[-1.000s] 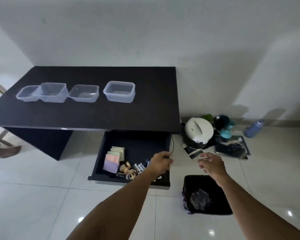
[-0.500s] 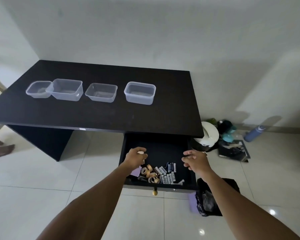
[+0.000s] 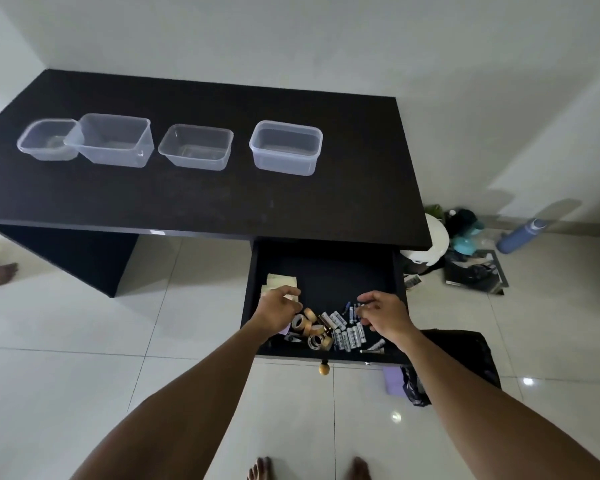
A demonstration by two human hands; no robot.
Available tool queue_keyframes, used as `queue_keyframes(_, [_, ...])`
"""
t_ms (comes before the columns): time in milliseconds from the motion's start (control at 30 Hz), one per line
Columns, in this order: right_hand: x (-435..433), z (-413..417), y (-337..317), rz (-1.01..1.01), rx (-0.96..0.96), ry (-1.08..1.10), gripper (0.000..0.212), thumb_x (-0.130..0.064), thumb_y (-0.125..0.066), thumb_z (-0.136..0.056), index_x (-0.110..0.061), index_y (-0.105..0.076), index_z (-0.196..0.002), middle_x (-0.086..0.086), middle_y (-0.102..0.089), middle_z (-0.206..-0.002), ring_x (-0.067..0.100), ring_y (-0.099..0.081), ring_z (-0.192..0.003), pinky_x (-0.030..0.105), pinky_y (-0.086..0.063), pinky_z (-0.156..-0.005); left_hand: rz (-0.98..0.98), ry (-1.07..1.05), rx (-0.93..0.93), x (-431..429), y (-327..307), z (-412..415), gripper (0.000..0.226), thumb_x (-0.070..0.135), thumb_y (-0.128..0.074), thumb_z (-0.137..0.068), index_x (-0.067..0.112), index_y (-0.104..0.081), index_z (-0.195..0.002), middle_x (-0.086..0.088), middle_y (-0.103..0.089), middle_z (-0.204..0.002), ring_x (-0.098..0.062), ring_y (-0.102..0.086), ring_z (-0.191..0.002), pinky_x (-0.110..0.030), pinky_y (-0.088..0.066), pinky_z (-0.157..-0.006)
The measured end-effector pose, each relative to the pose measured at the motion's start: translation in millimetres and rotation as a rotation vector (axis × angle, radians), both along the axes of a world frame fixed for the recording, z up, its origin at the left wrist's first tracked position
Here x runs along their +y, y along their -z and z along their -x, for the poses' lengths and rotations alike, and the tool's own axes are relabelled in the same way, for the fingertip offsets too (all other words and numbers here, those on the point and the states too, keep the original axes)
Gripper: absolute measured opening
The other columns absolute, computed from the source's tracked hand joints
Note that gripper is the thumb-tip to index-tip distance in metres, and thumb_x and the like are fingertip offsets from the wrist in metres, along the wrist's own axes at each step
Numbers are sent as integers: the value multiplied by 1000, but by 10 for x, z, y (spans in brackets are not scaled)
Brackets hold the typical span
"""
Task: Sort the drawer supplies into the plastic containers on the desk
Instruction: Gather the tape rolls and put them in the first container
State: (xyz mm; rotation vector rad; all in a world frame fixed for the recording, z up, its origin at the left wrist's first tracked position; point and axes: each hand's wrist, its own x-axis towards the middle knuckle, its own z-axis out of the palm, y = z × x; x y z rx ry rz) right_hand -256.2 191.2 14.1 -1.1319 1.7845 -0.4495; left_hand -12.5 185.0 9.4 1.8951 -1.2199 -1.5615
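1. Under both grips, inside the open drawer, lie the supplies: batteries beneath the right hand, tape rolls between the two hands, and a stack of sticky notes just beyond the left hand.
2. A second ago the left hand was at the drawer's right front edge and the right hand hung outside it, over the floor; both have since come in over the contents. I judge the drawer-opening step done and the first pick about to begin.
3. The left hand's grip is curled, knuckles up, fingers bent down over the notes' near edge; whether they have closed on a pad I cannot tell.
4. The right hand's grip is apart, fingers spread and arched just above the batteries, holding nothing that shows.
5. Both forearms reach forward and down from the bottom corners, wrists roughly level.
6. Well beyond the grips, four clear plastic containers stand in a row on the black counter, none holding anything, so sorting has not started.
7. Right of the right grip, a black bag sits on the tiled floor.
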Motion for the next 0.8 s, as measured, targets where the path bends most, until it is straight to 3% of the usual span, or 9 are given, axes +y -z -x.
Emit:
queue_keyframes(133, [-70, 22, 259, -32, 5, -47, 20, -9, -74, -86, -17, -68, -104, 8, -75, -82, 14, -71, -69, 20, -50, -60, 133, 127, -151, -65, 189, 44, 32, 7, -63, -89, 20, -66, -119, 5, -64, -95, -10, -62, -92, -19, -50, -81])
queue_keyframes(367, [-164, 107, 655, -81, -25, -105, 25, -7, -76, -84, -13, -69, -108, 8, -74, -86, 13, -69, -67, 24, -54, -66, 308, 584, -448, -177, 521, 148, 46, 17, -69, -81, 26, -62, -126, 2, -70, -116, -18, -64, -107, -34, -54, -91])
queue_keyframes(467, [-183, 139, 763, -98, -22, -108, 27, -8, -76, -84, -15, -69, -109, 5, -74, -85, 15, -71, -73, 25, -55, -72, 372, 837, -612, -198, 598, 191, 51, 36, -70, -82, 26, -58, -131, 1, -66, -123, -22, -61, -110, -35, -47, -96])
queue_keyframes(533, [-191, 153, 808, -104, -31, -111, 26, -8, -75, -84, -16, -69, -109, 6, -74, -85, 16, -71, -76, 27, -56, -74, 392, 984, -748, -213, 645, 220, 53, 35, -66, -84, 27, -53, -135, 1, -60, -129, -21, -58, -115, -37, -38, -102])
queue_keyframes(800, [-205, 165, 904, -102, -57, -111, 25, -8, -74, -86, -15, -68, -109, 8, -73, -85, 17, -72, -77, 34, -59, -83, 439, 1043, -939, -208, 816, 250, 59, 27, -65, -86, 24, -39, -138, -5, -64, -123, -26, -60, -113, -37, -35, -103])
